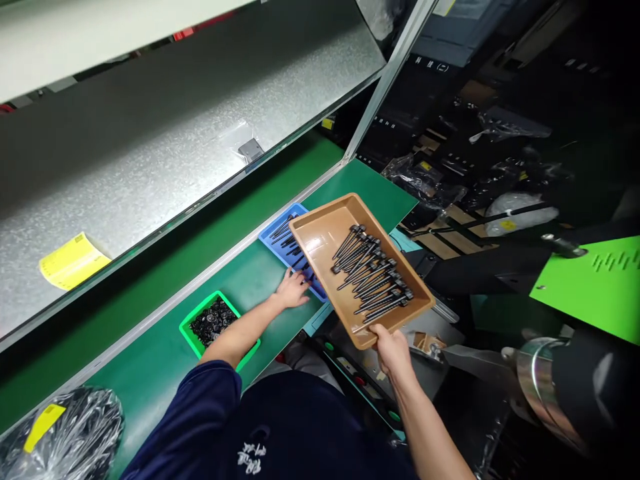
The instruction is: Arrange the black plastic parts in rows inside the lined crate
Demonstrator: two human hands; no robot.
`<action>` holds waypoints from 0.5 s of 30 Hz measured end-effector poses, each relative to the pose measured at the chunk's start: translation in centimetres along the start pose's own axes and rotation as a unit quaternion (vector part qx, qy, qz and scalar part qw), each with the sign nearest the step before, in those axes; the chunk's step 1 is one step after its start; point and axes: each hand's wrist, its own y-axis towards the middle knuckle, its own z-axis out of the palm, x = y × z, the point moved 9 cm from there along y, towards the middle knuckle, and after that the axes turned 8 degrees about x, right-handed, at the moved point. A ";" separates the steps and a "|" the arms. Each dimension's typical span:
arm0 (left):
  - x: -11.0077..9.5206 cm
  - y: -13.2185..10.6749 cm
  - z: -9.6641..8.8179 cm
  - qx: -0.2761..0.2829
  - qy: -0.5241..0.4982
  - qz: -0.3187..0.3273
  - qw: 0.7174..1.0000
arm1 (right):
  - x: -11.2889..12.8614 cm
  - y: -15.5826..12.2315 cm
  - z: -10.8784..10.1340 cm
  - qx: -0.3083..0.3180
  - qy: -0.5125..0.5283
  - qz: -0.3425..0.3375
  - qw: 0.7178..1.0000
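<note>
My right hand (393, 348) grips the near rim of a brown plastic tray (316, 230), its fingers partly hidden beneath. The tray is tilted and carries several black pin-like parts (373, 270) with thicker heads, lying side by side. At the near left edge of a blue tray (267, 235), my left hand (293, 289) touches the rim with its fingers apart. More black pin-like parts (285, 233) lie in the blue tray, which the brown one partly covers. Beside my left forearm stands a green bin (187, 328) full of small black round parts (214, 320).
The green bench (175, 393) runs under a metal shelf (150, 173) holding a yellow label sheet (75, 260). A plastic-wrapped bundle (75, 427) sits at the lower left. Machine parts with a bright green plate (593, 287) stand at the right, near bagged items (520, 213).
</note>
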 end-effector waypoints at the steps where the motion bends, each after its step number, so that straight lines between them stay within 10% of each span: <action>1: -0.3 1.0 1.0 0.039 0.020 0.007 0.999 | 0.2 0.5 -0.6 -0.008 0.021 0.008 1.000; 6: 1.4 0.3 1.6 0.112 0.048 -0.021 0.992 | 2.1 3.1 -1.7 -0.042 0.071 0.008 0.997; 15: 1.4 -10.5 5.6 0.204 0.058 -0.080 0.974 | 5.8 11.1 3.5 -0.008 0.041 -0.032 0.999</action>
